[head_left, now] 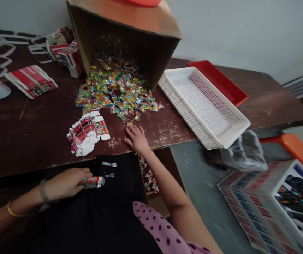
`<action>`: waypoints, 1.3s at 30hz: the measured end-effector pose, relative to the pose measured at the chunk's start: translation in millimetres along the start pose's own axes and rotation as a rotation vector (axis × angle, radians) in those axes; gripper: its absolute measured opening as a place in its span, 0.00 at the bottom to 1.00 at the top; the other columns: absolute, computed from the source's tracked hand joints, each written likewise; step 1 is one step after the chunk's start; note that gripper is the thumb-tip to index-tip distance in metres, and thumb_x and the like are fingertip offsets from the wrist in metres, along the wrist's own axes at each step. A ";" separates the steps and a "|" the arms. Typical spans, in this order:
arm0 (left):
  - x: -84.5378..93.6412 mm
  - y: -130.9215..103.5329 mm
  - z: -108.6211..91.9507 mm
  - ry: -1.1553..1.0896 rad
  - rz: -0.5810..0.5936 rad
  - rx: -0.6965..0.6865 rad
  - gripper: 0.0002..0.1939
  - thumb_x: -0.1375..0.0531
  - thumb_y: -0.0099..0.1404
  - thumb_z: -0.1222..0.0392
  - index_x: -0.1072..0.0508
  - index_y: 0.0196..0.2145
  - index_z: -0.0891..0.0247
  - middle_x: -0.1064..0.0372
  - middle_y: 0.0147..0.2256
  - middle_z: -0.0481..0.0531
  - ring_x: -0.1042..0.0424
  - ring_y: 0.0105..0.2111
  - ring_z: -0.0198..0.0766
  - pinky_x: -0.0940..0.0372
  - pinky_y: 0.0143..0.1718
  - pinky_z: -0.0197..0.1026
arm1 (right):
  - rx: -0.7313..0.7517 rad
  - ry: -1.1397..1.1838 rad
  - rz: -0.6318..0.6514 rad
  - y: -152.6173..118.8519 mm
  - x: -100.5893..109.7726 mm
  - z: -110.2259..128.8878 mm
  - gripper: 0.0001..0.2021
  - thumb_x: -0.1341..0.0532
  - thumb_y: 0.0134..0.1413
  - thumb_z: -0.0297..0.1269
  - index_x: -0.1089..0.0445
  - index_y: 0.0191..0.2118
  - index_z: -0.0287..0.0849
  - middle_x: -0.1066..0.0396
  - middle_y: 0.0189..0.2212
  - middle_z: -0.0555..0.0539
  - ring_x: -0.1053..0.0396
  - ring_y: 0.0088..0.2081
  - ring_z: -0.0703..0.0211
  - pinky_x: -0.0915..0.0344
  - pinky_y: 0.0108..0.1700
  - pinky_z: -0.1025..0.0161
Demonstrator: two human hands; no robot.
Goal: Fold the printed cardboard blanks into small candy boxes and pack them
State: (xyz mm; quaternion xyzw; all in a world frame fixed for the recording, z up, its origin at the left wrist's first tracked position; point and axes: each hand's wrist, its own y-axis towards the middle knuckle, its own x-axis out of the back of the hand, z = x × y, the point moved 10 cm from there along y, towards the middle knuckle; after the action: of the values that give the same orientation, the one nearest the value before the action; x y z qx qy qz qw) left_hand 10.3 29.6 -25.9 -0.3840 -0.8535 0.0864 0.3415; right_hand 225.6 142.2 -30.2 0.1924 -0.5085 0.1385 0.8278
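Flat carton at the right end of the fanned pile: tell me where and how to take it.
The flat carton is probably best pinched at its right edge, coming from the right, where the right hand is. Its printed face shows and that edge seems free, while the rest of the fanned pile crowds its left side.

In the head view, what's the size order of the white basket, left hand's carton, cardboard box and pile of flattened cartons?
Largest to smallest, as seen:
1. Cardboard box
2. White basket
3. Pile of flattened cartons
4. Carton in the left hand, partly hidden by it
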 end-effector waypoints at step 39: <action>-25.9 58.0 1.5 -0.990 -0.161 0.225 0.24 0.41 0.60 0.44 0.24 0.40 0.69 0.24 0.29 0.56 0.27 0.28 0.43 0.35 0.17 0.35 | -0.454 1.285 -0.032 -47.5 -31.3 73.5 0.16 0.39 0.58 0.47 0.28 0.50 0.49 0.31 0.42 0.47 0.33 0.32 0.62 0.32 0.36 0.62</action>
State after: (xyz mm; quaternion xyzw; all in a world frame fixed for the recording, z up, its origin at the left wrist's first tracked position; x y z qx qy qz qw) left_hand 56.1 51.3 -64.2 -0.1911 -0.9252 0.3226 -0.0590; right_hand 173.9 65.2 -36.6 -0.0991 0.0703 0.1026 0.9873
